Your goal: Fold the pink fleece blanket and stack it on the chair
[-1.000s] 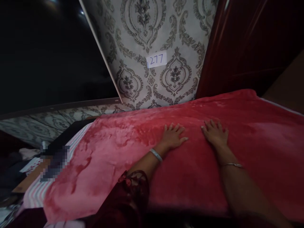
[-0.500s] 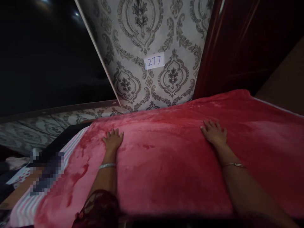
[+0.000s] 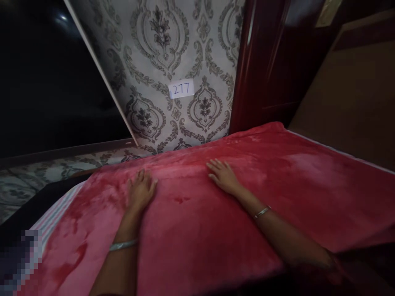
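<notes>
Both palms, left hand (image 3: 140, 190) and right hand (image 3: 222, 176), are laid flat and open near the far edge of the red blanket (image 3: 302, 181). Open blanket is seen rightward. The right hand is now placed nearer the left than before.

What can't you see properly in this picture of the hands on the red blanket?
- Head view: whatever lies under the red blanket is covered by it, apart from a striped sheet showing at the left.
- The bottom-left corner is blurred into squares.
- The area left of the wallpaper is too dark to read.
- Palms of the left hand and right hand are pressed flat, so hidden.
</notes>
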Available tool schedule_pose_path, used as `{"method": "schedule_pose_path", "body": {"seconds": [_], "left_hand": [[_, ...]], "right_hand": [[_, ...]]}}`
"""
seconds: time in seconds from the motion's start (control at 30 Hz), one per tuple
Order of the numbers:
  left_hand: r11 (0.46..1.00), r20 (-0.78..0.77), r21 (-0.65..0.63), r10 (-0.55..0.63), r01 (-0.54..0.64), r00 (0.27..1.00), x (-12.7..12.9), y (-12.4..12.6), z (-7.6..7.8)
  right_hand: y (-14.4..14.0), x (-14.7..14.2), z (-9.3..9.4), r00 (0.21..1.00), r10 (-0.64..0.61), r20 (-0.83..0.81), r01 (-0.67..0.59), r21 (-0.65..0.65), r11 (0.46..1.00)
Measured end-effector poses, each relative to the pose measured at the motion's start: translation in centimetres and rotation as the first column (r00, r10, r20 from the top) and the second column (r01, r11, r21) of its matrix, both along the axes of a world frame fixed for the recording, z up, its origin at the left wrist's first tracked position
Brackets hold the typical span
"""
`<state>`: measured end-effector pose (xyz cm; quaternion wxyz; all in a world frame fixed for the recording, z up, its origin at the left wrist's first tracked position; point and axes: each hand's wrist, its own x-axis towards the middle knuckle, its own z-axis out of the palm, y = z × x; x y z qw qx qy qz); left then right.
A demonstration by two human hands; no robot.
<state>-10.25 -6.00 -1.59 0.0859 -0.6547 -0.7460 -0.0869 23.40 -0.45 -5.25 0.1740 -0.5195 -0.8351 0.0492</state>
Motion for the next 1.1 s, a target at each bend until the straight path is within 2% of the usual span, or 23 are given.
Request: {"method": "schedule_pose_path", "body": {"seconds": [0.1,0.2,0.3,0.4,0.5,0.6,0.67,0.77,0.83,0.87,0.9,0.93,1.0,1.03,1.07,1.1], "left_hand": [[0.958,0.002,-0.183,-0.222,0.219,0.975,1.9,0.5,-0.8],[0.926,0.014,-0.276,-0.263,0.256,0.965,2.4,1.1,-1.8],[0.929,0.002,-0.264,-0.269,0.260,0.963,1.8,1.6,-2.5],[0.934,-0.007,-0.234,-0.279,0.270,0.960,1.3,1.9,-2.8],[0.939,-0.011,-0.217,-0.276,0.267,0.961,1.1,2.0,-3.0],[0.941,-0.016,-0.225,-0.263,0.253,0.965,1.0,2.2,-3.2],[0.942,-0.017,-0.219,-0.265,0.255,0.964,0.9,2.4,-3.4],[0.944,-0.015,-0.210,-0.264,0.255,0.965,0.8,2.6,-3.4],[0.944,-0.012,-0.218,-0.256,0.248,0.966,0.6,2.6,-3.4],[0.944,-0.008,-0.218,-0.255,0.247,0.967,0.6,2.6,-3.3],[0.945,-0.001,-0.212,-0.256,0.250,0.967,0.5,2.6,-3.3],[0.946,0.008,-0.199,-0.258,0.254,0.966,0.3,2.7,-3.4],[0.952,0.031,-0.150,-0.266,0.267,0.964,-0.1,2.8,-3.8],[0.955,0.042,-0.123,-0.269,0.272,0.962,-0.3,2.9,-4.1],[0.957,0.049,-0.095,-0.272,0.276,0.961,-0.6,3.0,-4.4],[0.958,0.051,-0.071,-0.276,0.279,0.960,-0.9,3.2,-4.8]], "right_hand": [[0.3,-2.4,0.4,0.985,0.170,0.033,-0.166,-0.098,0.981],[2.0,-2.1,0.4,0.976,0.208,0.067,-0.194,-0.169,0.966],[4.6,1.8,0.5,0.989,0.024,0.149,0.003,-0.178,0.984],[6.4,8.6,0.7,0.952,-0.231,0.201,0.263,-0.147,0.954],[6.2,16.3,0.7,0.867,-0.449,0.217,0.481,-0.128,0.867],[4.3,23.5,-0.3,0.742,-0.636,0.212,0.664,-0.101,0.741],[2.9,27.3,-1.3,0.654,-0.740,0.158,0.755,-0.085,0.650],[1.7,30.4,-2.2,0.568,-0.818,0.095,0.823,-0.074,0.563],[1.9,30.1,-1.9,0.513,-0.856,0.057,0.858,-0.034,0.512],[2.1,29.2,-1.6,0.507,-0.861,0.035,0.862,-0.008,0.507],[2.5,27.8,-1.2,0.526,-0.851,0.012,0.850,0.017,0.526],[3.0,26.1,-0.7,0.579,-0.815,-0.003,0.815,0.038,0.578],[3.8,21.7,-0.1,0.807,-0.590,0.002,0.589,0.051,0.806],[4.3,19.4,0.0,0.905,-0.425,0.013,0.425,0.030,0.905],[4.7,17.2,0.0,0.951,-0.310,0.023,0.309,0.020,0.951],[5.2,15.2,-0.1,0.971,-0.238,0.032,0.238,0.011,0.971]]}}
